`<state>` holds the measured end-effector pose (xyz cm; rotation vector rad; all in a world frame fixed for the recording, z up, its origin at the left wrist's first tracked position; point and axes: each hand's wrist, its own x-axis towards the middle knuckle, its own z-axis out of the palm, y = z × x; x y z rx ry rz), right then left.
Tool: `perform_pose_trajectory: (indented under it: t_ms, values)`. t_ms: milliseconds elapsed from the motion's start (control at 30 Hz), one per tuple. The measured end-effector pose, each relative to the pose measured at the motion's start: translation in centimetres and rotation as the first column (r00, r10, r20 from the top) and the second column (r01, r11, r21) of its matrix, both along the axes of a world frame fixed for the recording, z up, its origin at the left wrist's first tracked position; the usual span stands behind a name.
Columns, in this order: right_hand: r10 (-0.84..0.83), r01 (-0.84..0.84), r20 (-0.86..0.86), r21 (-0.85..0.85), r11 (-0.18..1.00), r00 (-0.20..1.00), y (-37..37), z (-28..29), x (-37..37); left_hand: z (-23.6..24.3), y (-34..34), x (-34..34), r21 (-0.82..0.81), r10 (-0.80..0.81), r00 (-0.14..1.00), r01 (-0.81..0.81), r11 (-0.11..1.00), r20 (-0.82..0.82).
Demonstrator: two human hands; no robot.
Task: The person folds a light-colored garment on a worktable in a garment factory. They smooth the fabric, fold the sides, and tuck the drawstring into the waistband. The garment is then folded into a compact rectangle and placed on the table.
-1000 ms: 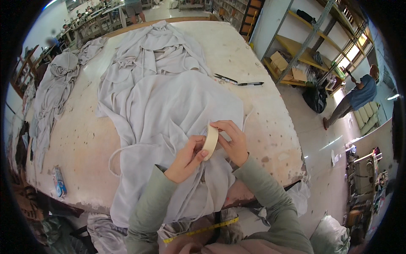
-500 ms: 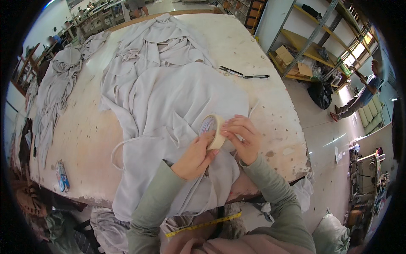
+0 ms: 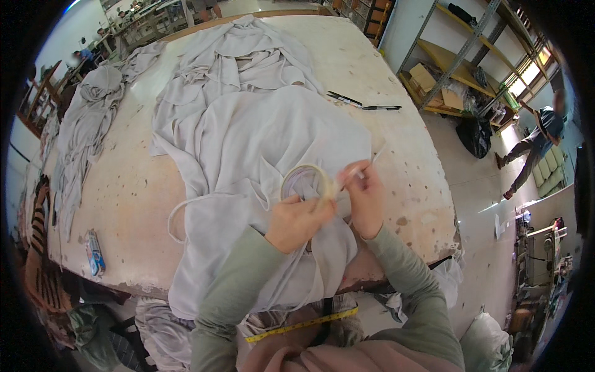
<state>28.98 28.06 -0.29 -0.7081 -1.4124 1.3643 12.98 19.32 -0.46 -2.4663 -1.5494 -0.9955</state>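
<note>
My left hand (image 3: 297, 222) is closed around the lower edge of a roll of cream masking tape (image 3: 328, 178), its open ring tipped up. Just right of the roll, my right hand (image 3: 367, 199) is smeared by motion, its fingers drawn together in a pinch. A pale bit of tape shows at its fingertips, close to the roll. Beneath both hands lies a light grey garment (image 3: 273, 124), spread in folds with thin ties and hanging over the table's near edge.
Two black pens (image 3: 382, 108) lie right of the cloth on the worn table (image 3: 409, 167). At the left are more grey fabric (image 3: 93, 118) and a small blue-and-white packet (image 3: 95, 253). Metal shelves (image 3: 455, 62) and a person (image 3: 538, 142) stand beyond the right side. Another person's striped sleeve (image 3: 38, 229) shows at far left.
My right hand has pulled slightly away from the roll. The roll has turned to show more of its open ring. A person's arm has appeared at the left; the person at right has moved.
</note>
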Motion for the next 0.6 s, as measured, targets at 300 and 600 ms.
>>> perform_pose_trajectory:
  t_ms: [300, 600]
  values:
    - [0.050, -0.044, -0.152, 0.038, 0.998, 0.987, 0.4, 0.9, -0.8, -0.5, -0.4, 1.1, -0.229, -0.230, 0.717, 0.481, 0.846, 0.658]
    - [-0.653, 0.357, 0.610, 0.547, 0.757, 0.449, 7.4, 0.5, 5.8, -2.6, 2.8, -1.9, -0.337, 0.389, 0.774, -0.240, 0.911, 0.500]
